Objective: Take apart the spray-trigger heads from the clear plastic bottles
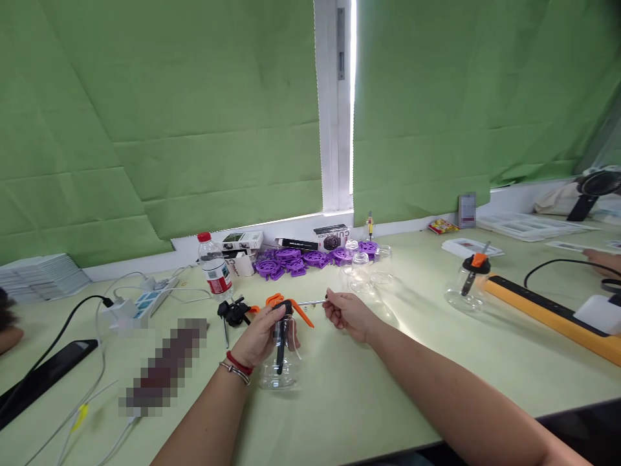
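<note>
My left hand [266, 336] is wrapped around the neck of a clear spray bottle [281, 382], upright with a black head and an orange trigger [303, 314]. A thin silver rod [311, 303] runs from the head toward my right hand [347, 314]. The fingers of my right hand are pinched on the rod's far end, beside a small dark tip. Left of the bottle lie loose black spray heads [235, 312] with orange parts. Several clear bottles [369, 288] lie behind my right hand, blurred against the table.
Purple plastic parts [291, 259] lie along the back, near small boxes [332, 236] and a red-capped water bottle [213, 265]. Right, another spray bottle [466, 291] stands by an orange-black bar [548, 317]. Left are cables, a power strip [155, 301] and another person's partial head.
</note>
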Tool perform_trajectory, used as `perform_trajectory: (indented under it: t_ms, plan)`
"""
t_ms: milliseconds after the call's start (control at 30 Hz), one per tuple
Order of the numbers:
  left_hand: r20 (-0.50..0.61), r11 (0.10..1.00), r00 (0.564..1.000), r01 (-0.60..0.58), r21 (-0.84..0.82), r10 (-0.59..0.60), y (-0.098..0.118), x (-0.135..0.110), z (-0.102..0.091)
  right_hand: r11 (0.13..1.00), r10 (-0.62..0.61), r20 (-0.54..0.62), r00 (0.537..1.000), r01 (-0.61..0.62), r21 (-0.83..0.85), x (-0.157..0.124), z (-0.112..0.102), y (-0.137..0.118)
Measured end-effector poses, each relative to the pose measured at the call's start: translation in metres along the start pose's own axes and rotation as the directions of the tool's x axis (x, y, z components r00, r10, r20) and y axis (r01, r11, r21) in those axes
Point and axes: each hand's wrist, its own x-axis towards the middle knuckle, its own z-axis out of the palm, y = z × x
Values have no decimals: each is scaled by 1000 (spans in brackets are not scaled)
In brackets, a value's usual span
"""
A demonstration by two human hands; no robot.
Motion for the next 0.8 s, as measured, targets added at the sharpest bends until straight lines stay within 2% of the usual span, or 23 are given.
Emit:
perform_trajectory:
  t_ms: [167, 300, 400, 500, 700, 800]
  plan:
    - [-1, 1000, 1000, 7, 25, -7, -1, 0, -2, 998, -52, -1, 999, 52, 34, 1, 0, 1]
    - [-10, 1000, 1000, 14, 14, -14, -1, 1, -2, 999, 30, -18, 999, -30, -23, 1, -2, 1]
    - [-8, 1000, 1000, 10, 11, -10, 0, 1, -2, 998, -55, 3, 998, 56, -35, 2, -2, 1]
    - [-16, 1000, 1000, 9, 18, -9, 1, 0, -2, 991, -132, 25, 991, 132, 25, 2, -2, 1]
    - [19, 1000, 1000, 11, 29, -12, 0, 0, -4, 999, 3, 22, 1000, -3, -32, 3, -1, 3]
    - [18, 1000, 1000, 15, 27, -16, 0, 0, -5, 993, -114, 15, 993, 115, -38, 5, -3, 4]
